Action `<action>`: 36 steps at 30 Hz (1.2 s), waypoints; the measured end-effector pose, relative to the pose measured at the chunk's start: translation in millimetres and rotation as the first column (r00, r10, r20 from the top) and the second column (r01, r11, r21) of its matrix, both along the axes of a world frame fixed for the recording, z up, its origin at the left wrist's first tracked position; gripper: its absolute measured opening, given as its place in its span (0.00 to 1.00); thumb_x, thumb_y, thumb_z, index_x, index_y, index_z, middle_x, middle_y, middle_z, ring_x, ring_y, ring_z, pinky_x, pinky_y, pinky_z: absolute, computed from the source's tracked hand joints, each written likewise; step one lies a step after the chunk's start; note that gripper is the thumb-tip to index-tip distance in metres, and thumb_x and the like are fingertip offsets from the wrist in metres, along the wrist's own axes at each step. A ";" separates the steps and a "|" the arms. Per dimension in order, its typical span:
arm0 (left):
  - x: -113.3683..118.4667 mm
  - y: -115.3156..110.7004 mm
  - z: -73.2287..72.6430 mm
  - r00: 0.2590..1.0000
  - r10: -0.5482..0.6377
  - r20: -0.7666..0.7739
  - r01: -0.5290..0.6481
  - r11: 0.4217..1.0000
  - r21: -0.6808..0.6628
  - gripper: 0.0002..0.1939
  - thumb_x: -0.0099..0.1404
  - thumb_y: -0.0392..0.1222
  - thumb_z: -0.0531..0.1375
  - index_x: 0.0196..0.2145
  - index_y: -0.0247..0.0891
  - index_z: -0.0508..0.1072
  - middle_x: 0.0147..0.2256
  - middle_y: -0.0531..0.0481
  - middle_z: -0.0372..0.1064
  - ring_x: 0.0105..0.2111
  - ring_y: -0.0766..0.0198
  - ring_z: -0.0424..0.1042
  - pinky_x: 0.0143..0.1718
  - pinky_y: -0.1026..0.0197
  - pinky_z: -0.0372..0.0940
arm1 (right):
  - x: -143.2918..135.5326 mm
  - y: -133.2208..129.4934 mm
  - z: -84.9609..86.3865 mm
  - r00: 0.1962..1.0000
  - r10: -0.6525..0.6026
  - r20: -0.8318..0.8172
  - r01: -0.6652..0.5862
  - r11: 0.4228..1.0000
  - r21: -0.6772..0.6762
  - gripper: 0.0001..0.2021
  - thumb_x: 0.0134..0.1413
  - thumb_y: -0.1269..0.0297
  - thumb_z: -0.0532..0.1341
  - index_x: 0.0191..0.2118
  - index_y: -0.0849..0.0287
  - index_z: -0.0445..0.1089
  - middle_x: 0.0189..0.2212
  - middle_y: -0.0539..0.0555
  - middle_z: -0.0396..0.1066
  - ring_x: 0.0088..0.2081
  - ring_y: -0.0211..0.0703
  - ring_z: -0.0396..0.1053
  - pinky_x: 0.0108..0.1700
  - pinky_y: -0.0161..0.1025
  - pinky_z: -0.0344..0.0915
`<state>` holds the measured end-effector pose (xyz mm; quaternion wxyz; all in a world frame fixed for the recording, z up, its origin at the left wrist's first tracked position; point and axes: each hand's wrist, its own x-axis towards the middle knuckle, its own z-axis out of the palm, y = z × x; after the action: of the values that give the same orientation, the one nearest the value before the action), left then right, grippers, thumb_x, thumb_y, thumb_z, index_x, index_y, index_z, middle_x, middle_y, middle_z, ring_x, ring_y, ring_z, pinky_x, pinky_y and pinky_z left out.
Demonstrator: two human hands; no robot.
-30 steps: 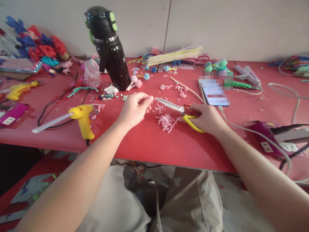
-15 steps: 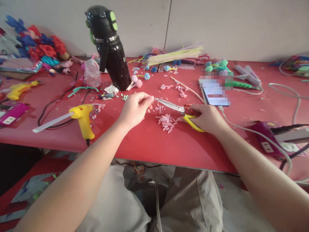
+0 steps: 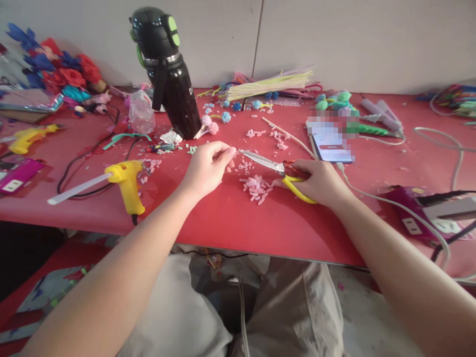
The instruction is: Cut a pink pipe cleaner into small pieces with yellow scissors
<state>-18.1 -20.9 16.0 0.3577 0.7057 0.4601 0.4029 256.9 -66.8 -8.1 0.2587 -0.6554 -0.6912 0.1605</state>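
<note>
Glue gun [image 3: 126, 179] lies left of the scissors [image 3: 277, 170] on the worktop [image 3: 230, 218]; bottle [image 3: 169, 74] stands behind, phone [image 3: 330, 144] right.

Whatever the left hand [image 3: 207, 167] pinches is too small to tell; the phone [image 3: 329, 141] screen is blurred.

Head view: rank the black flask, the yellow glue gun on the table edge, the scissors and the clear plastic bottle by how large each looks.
1. black flask
2. yellow glue gun, counting its white glue stick
3. scissors, partly covered by the right hand, so its rank against the gun is unsure
4. clear plastic bottle
</note>
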 end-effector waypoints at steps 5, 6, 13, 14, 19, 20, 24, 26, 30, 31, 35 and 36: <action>0.9 -1.4 2.0 1.000 0.005 -0.001 -0.005 1.000 0.010 0.14 0.73 0.48 0.62 0.30 0.39 0.72 0.27 0.50 0.75 0.27 0.64 0.74 0.32 0.62 0.68 | 0.1 0.1 1.2 1.000 0.013 -0.013 -0.013 1.000 -0.007 0.39 0.40 0.23 0.66 0.22 0.54 0.51 0.20 0.47 0.46 0.27 0.37 0.46 0.27 0.40 0.47; 1.4 -2.0 3.1 1.000 0.007 -0.003 -0.007 1.000 0.008 0.14 0.73 0.47 0.62 0.30 0.39 0.72 0.27 0.50 0.75 0.27 0.64 0.74 0.32 0.62 0.68 | 0.0 -0.1 1.3 1.000 0.013 -0.019 -0.013 1.000 -0.013 0.39 0.40 0.22 0.66 0.22 0.54 0.51 0.20 0.47 0.46 0.27 0.37 0.46 0.27 0.40 0.47; 3.2 -4.0 7.7 1.000 0.007 -0.016 -0.007 1.000 -0.009 0.12 0.73 0.41 0.61 0.30 0.39 0.73 0.27 0.50 0.75 0.27 0.65 0.74 0.34 0.62 0.69 | -2.0 -0.2 1.8 1.000 0.002 -0.027 -0.003 0.999 -0.036 0.39 0.39 0.21 0.65 0.22 0.54 0.51 0.21 0.49 0.47 0.28 0.38 0.46 0.28 0.42 0.48; 3.1 -3.9 7.4 1.000 0.007 -0.015 -0.007 1.000 -0.007 0.12 0.73 0.41 0.61 0.30 0.39 0.73 0.27 0.50 0.75 0.27 0.65 0.74 0.34 0.62 0.69 | -2.2 0.0 2.1 1.000 0.002 -0.027 -0.002 0.999 -0.033 0.39 0.39 0.20 0.65 0.22 0.54 0.51 0.21 0.49 0.47 0.28 0.38 0.46 0.28 0.42 0.48; 2.6 -2.9 5.5 1.000 0.001 -0.019 -0.001 1.000 0.003 0.12 0.73 0.41 0.60 0.30 0.39 0.72 0.26 0.51 0.74 0.26 0.66 0.74 0.33 0.62 0.68 | -2.6 0.4 3.0 1.000 -0.006 -0.021 0.005 1.000 -0.025 0.39 0.37 0.19 0.64 0.22 0.55 0.53 0.20 0.48 0.47 0.27 0.37 0.46 0.27 0.40 0.48; 2.6 -2.8 5.3 1.000 0.001 -0.020 -0.001 1.000 0.005 0.12 0.73 0.41 0.61 0.30 0.39 0.72 0.26 0.51 0.74 0.26 0.66 0.74 0.33 0.62 0.68 | -2.6 0.2 3.0 1.000 -0.004 -0.019 0.003 1.000 -0.027 0.39 0.37 0.20 0.64 0.22 0.55 0.54 0.20 0.48 0.47 0.27 0.37 0.46 0.27 0.40 0.48; 2.4 -2.7 5.1 1.000 0.004 -0.025 -0.003 1.000 0.014 0.13 0.73 0.44 0.62 0.30 0.39 0.72 0.27 0.51 0.75 0.27 0.65 0.74 0.34 0.62 0.69 | -2.4 -0.4 3.0 1.000 0.008 -0.017 -0.008 1.000 -0.015 0.37 0.40 0.23 0.66 0.22 0.55 0.56 0.20 0.47 0.48 0.27 0.37 0.47 0.27 0.39 0.48; 2.3 -2.8 5.0 1.000 0.008 -0.025 -0.007 1.000 0.016 0.13 0.73 0.46 0.62 0.30 0.39 0.72 0.27 0.51 0.75 0.27 0.65 0.74 0.34 0.62 0.69 | -2.3 -0.6 2.9 1.000 0.006 -0.020 -0.006 1.000 -0.011 0.36 0.40 0.25 0.66 0.22 0.55 0.55 0.20 0.47 0.49 0.27 0.37 0.47 0.27 0.39 0.48; 2.3 -3.1 5.3 1.000 0.007 -0.018 -0.007 1.000 0.013 0.12 0.73 0.43 0.62 0.30 0.40 0.72 0.26 0.51 0.74 0.27 0.65 0.74 0.34 0.61 0.70 | -1.3 -0.2 1.8 1.000 0.003 -0.015 -0.003 1.000 -0.015 0.36 0.40 0.25 0.66 0.22 0.55 0.54 0.20 0.47 0.48 0.27 0.37 0.47 0.27 0.40 0.48; 2.3 -3.1 5.3 1.000 0.006 -0.018 -0.006 1.000 0.014 0.12 0.73 0.43 0.62 0.30 0.40 0.72 0.26 0.51 0.74 0.27 0.65 0.74 0.35 0.61 0.70 | -0.9 0.0 1.3 1.000 0.007 -0.014 -0.007 1.000 -0.015 0.36 0.40 0.25 0.66 0.22 0.55 0.55 0.20 0.47 0.48 0.27 0.37 0.47 0.27 0.40 0.48; 1.7 -2.6 3.9 1.000 0.003 -0.026 -0.002 1.000 0.020 0.12 0.73 0.45 0.61 0.31 0.40 0.72 0.27 0.50 0.75 0.27 0.64 0.74 0.34 0.61 0.70 | 0.0 0.9 0.0 1.000 0.009 -0.014 -0.009 1.000 -0.020 0.36 0.40 0.24 0.66 0.22 0.55 0.56 0.20 0.48 0.48 0.27 0.38 0.46 0.27 0.40 0.48; 1.4 -2.3 3.2 1.000 0.002 -0.026 -0.002 1.000 0.021 0.12 0.73 0.45 0.61 0.31 0.40 0.72 0.27 0.50 0.75 0.27 0.64 0.74 0.34 0.61 0.70 | 0.1 1.1 -0.2 1.000 0.008 -0.015 -0.009 1.000 -0.020 0.37 0.40 0.23 0.66 0.22 0.55 0.56 0.20 0.48 0.48 0.27 0.37 0.46 0.27 0.40 0.48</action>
<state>-16.7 -23.2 19.1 0.3436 0.7144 0.4611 0.3988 257.0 -65.7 -8.3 0.2564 -0.6539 -0.6904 0.1735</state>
